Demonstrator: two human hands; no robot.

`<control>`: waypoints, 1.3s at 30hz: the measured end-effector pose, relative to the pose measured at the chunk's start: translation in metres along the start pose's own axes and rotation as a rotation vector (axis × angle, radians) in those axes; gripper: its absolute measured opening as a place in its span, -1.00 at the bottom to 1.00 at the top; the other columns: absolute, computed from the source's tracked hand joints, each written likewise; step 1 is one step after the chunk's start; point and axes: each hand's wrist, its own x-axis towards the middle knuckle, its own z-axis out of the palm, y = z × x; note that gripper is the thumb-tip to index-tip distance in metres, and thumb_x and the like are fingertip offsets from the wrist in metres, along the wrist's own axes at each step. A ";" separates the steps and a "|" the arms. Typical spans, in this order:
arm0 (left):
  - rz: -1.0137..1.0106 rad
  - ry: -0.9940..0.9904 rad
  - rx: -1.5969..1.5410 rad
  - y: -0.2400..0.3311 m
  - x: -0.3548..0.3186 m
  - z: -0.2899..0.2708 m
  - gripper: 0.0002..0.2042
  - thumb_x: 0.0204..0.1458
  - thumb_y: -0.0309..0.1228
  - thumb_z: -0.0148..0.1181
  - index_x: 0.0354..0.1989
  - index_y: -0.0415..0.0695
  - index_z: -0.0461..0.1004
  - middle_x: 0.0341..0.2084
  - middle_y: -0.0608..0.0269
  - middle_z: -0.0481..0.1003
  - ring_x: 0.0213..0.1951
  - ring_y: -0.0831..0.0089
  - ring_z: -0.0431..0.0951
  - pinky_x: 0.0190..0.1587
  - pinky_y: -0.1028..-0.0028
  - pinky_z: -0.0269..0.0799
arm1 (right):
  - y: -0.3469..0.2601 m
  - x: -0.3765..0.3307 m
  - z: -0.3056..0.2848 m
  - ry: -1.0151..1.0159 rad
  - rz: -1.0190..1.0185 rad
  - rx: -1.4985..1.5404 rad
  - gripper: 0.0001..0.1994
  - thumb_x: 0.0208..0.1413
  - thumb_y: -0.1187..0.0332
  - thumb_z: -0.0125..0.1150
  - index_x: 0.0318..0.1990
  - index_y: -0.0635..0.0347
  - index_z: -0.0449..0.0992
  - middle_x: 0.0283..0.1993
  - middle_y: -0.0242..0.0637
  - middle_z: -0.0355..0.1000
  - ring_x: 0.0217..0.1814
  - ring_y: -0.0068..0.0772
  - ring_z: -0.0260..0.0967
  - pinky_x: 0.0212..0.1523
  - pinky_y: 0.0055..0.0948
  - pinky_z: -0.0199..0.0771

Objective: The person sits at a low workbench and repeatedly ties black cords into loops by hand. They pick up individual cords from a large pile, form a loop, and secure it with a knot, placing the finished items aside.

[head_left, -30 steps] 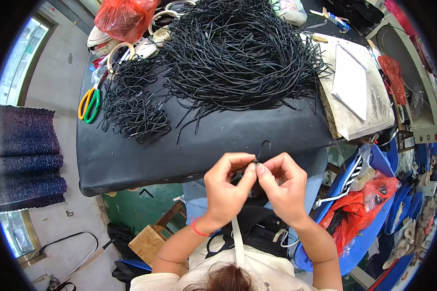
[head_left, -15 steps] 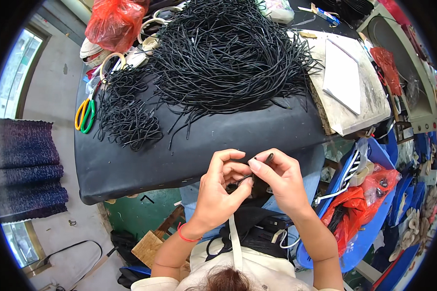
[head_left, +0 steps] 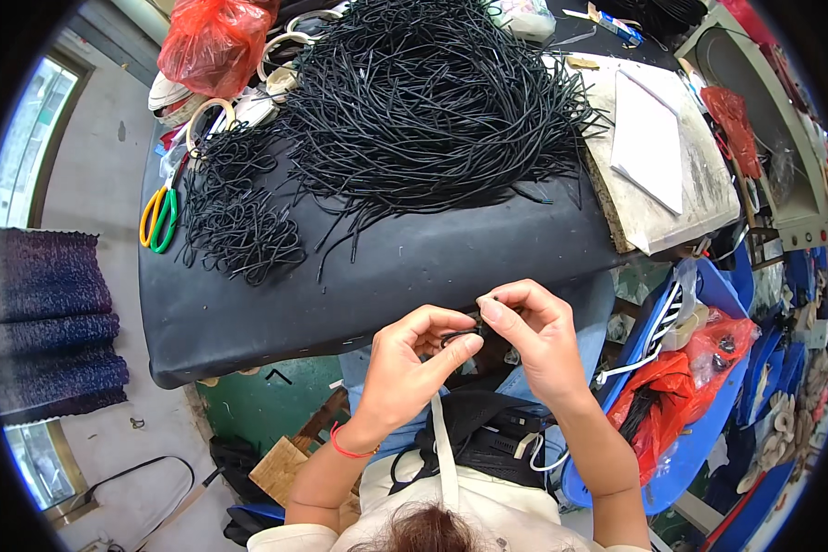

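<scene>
A short black cord is pinched between the thumb and fingers of my left hand, just off the table's near edge. Close beside it, my right hand is closed too, its thumb pressed to the forefinger on a part of the same cord. Most of the cord is hidden by my fingers. Beyond the hands, a large heap of loose black cords lies on the black-covered table. To its left sits a smaller tangle of looped black cords.
Scissors with yellow and green handles lie at the table's left. Behind them is a red plastic bag. A pale board with white paper occupies the right. A blue bin holding red bags stands at my right.
My left hand has turned and its fingers have curled in closer around the cord. The cord end that stuck up above my right fingers no longer shows there.
</scene>
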 end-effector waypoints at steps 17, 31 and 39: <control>0.035 -0.065 -0.074 -0.002 -0.008 0.006 -0.78 0.04 -0.52 0.10 -0.13 -0.24 0.44 -0.54 0.48 0.40 -0.53 0.79 0.24 -0.49 0.73 0.17 | 0.001 0.010 -0.004 0.121 0.057 0.090 -0.83 0.09 0.30 0.15 -0.42 0.21 0.44 -0.49 -0.50 0.36 -0.48 -0.78 0.19 -0.42 -0.71 0.20; 0.088 0.067 -0.416 0.024 0.020 0.010 -0.80 0.05 -0.41 0.14 -0.21 -0.25 0.48 -0.44 0.30 0.51 -0.41 0.63 0.48 -0.36 0.62 0.40 | -0.015 0.002 0.004 0.170 -0.276 -0.164 -0.86 0.14 0.43 0.04 -0.21 0.30 0.36 -0.27 -0.36 0.38 -0.29 -0.70 0.28 -0.27 -0.70 0.29; 0.085 -0.143 -0.215 0.028 0.014 0.002 -0.83 0.07 -0.38 0.11 -0.31 -0.24 0.50 -0.50 0.44 0.45 -0.44 0.74 0.37 -0.40 0.69 0.30 | -0.023 0.017 -0.001 -0.275 -0.287 -0.144 -0.83 0.17 0.43 -0.02 -0.19 0.35 0.41 -0.18 -0.26 0.38 -0.23 -0.61 0.31 -0.24 -0.60 0.36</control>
